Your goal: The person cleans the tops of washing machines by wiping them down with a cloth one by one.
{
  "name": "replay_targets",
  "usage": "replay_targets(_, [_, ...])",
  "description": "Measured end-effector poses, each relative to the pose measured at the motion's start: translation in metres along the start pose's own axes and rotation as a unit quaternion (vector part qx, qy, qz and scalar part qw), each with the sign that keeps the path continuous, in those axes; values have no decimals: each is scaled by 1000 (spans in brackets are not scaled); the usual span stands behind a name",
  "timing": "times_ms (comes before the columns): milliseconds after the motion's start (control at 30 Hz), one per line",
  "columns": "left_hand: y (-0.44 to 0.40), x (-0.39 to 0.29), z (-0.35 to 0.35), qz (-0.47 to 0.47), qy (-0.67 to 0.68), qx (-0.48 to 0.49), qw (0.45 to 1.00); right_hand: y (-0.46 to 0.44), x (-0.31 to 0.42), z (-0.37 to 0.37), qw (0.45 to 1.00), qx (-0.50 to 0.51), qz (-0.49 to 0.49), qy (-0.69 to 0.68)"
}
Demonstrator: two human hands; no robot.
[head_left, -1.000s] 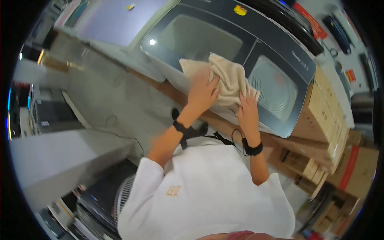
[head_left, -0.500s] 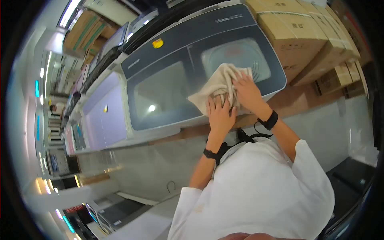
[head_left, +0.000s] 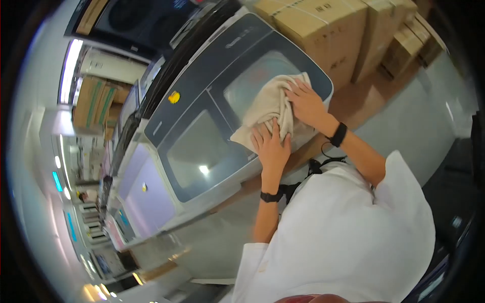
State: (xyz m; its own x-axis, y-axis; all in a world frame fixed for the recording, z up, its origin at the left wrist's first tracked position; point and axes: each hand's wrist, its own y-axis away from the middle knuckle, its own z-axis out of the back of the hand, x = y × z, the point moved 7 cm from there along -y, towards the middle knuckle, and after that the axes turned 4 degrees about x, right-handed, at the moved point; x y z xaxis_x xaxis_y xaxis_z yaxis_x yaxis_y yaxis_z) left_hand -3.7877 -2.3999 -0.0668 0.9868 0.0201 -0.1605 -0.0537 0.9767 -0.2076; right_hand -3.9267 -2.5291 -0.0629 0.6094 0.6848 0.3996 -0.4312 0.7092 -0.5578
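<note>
a dark-topped washing machine [head_left: 217, 108] bears a bunched beige cloth [head_left: 273, 103] near its front edge, the left hand [head_left: 272, 147] and right hand [head_left: 307, 105] resting flat on it, fingers apart; uneven pressure could slide loose folds off.

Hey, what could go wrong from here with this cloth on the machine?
The cloth is bunched under the left hand and right hand, so it might wipe unevenly. Both hands are near the front edge of the dark top, so the cloth could slip over that edge. The black wristband on the right wrist might scrape the top if the arm dips lower.
</note>
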Motion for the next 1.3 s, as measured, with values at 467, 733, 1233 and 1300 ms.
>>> replay_targets(467, [0,-3,-6,27,-47,116,992,16,-37,28,1000,-1,0,0])
replay_targets(733, [28,1,-12,36,-51,82,995,48,-5,48,997,51,51,-3])
replay_targets(1233, [-14,1,-5,16,-39,134,990,13,-27,15,995,73,15,69])
replay_targets(1300, [3,8,6,11,-23,140,990,23,-32,28,992,93,37,72])
